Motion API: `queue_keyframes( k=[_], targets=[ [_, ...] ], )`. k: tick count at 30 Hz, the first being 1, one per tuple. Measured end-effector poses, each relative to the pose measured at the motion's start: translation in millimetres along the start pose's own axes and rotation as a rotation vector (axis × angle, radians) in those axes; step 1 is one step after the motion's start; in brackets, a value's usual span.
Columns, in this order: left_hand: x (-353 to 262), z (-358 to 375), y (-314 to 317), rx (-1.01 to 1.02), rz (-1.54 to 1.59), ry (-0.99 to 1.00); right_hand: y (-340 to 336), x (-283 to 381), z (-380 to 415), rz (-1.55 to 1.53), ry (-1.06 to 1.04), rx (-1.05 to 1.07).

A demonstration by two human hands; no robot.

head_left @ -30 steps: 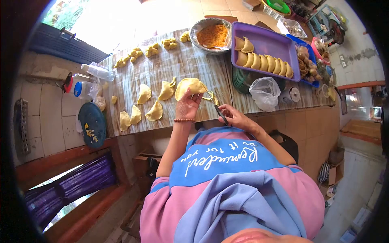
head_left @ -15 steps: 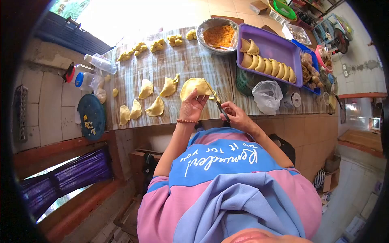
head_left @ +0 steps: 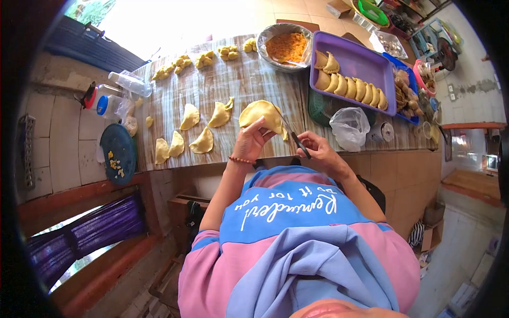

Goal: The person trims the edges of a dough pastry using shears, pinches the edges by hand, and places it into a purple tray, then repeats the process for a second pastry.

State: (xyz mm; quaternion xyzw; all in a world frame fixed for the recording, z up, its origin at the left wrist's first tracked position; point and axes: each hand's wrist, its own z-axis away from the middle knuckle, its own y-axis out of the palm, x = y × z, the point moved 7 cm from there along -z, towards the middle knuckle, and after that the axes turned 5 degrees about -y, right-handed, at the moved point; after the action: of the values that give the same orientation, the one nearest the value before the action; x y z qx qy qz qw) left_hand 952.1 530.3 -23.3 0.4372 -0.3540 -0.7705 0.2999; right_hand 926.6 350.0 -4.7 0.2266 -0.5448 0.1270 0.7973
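Observation:
My left hand [head_left: 252, 141] is closed on the lower edge of a folded half-moon dough pastry [head_left: 259, 114], holding it up over the table's near side. In my right hand [head_left: 319, 150] is a knife with a black handle [head_left: 301, 144]. Its thin blade runs up along the pastry's right edge, where a narrow strip of dough hangs down. Left of my hands, several filled half-moon pastries [head_left: 202, 142] lie on the table. One pastry [head_left: 220, 115] has a loose dough tail at its upper right corner.
Dough pieces [head_left: 204, 60] line the far side of the table [head_left: 159, 106]. A lined bowl of orange filling [head_left: 287, 47] stands beside a purple tray [head_left: 360, 47] of pastries. A clear plastic bag [head_left: 350, 128] is at right; bottles [head_left: 130, 83] and a dark round board [head_left: 117, 146] are at left.
The knife has moved a little right and down along the pastry's edge. The pastry is slightly turned, and its dough strip now hangs at the right.

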Motion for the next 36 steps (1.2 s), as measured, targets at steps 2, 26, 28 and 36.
queue_keyframes(
  k=[2,26,28,36],
  targets=[
    [-0.7,1.4,0.5,-0.012,-0.041,-0.031,-1.5,0.2,1.3,-0.007,-0.005,0.027],
    [-14.9,7.8,13.3,0.013,-0.541,-0.295,-10.1,10.5,19.4,0.07,0.042,0.136],
    [-18.4,6.6,9.6,-0.006,-0.596,-0.297,-13.6,8.6,21.3,0.08,0.041,0.14],
    [-17.3,-4.4,4.3,0.034,-0.79,-0.413,-10.4,8.1,19.1,0.029,0.061,0.188]
  ],
)
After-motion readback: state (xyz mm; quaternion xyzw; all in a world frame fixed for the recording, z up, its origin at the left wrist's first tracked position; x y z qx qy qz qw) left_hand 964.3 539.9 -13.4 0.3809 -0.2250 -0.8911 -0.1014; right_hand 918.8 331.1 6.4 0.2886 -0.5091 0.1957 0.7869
